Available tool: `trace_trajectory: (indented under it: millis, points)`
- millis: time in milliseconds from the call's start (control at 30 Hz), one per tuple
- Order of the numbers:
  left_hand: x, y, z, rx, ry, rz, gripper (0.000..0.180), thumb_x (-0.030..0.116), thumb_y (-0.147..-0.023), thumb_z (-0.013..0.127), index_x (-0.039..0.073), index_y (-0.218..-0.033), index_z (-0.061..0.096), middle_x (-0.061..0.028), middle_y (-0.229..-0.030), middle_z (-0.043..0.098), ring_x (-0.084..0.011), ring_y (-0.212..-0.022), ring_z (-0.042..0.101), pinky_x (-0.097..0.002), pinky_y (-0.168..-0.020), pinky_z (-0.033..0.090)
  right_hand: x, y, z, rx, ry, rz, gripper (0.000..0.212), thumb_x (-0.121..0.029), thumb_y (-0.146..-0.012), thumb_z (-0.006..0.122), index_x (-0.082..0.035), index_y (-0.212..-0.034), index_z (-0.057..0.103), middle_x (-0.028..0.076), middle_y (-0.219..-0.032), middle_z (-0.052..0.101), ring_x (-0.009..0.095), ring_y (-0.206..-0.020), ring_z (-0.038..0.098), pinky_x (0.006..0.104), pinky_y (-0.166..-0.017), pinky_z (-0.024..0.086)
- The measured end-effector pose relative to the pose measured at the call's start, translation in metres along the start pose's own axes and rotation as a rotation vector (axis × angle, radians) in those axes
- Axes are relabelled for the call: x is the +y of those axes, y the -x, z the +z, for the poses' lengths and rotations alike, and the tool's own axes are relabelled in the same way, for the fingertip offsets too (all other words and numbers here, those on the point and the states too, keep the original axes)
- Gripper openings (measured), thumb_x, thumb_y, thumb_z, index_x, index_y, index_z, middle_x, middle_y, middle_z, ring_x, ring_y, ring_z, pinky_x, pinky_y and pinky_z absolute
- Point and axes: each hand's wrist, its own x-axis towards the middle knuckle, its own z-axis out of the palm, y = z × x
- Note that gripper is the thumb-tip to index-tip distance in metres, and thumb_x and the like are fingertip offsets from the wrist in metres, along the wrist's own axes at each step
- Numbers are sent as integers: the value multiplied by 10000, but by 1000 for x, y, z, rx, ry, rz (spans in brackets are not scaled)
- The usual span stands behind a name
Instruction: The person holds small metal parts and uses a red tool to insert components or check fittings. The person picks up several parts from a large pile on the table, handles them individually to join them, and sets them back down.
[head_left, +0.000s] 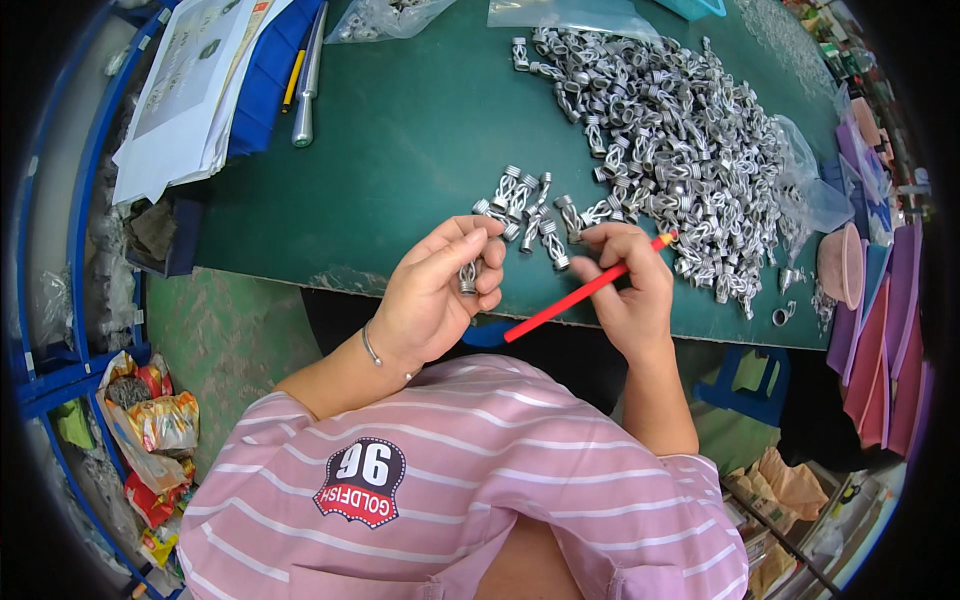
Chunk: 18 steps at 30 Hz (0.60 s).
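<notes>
Near the table's front edge, my left hand (425, 290) is closed on a small silver metal fitting (467, 279) with twisted openwork sides, held between thumb and fingers. A red pencil (560, 306) lies across my right hand (637, 300), its yellowish tip slanting away to the far right and its blunt end toward my left hand. The right fingertips come close to another openwork fitting (569, 216); whether they touch it, I cannot tell. Several like fittings (520, 195) lie loosely between and beyond my hands.
A large heap of the same fittings (690, 150) covers the right of the green table (400, 130). Clear plastic bags (795, 165) lie beside and behind it. Papers (185, 90), a blue bin (262, 100) and a metal rod (305, 110) are at left. Pink containers (840, 265) stand far right.
</notes>
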Motion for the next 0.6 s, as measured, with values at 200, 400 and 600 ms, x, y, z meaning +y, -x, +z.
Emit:
trace_trajectory:
  millis: [200, 400, 600]
  points:
    - [-8, -3, 5, -22, -115, 23, 166, 87, -906, 490, 30, -1062, 498, -48, -832, 493, -89, -638, 430, -222, -536, 357, -11, 1, 6, -45, 142, -63, 350, 11, -574, 761, -41, -745, 460, 128, -868, 584, 299, -761, 552, 381, -654, 433]
    - [-10, -2, 1, -50, -177, 44, 186, 54, -886, 527, 19, -1065, 492, -38, -814, 499, -68, -602, 415, -190, -503, 333, -13, 1, 12, -40, 122, -88, 267, 27, -654, 709, -42, -753, 471, 107, -812, 588, 271, -729, 573, 360, -634, 443]
    - [-10, -2, 11, -29, -533, 140, 286, 3, -819, 627, 8, -1079, 508, -33, -850, 538, -42, -655, 470, -159, -533, 374, -22, 7, 5, 8, -847, 498, 193, 70, -834, 555, -43, -782, 408, 133, -908, 601, 145, -691, 633, 244, -594, 533]
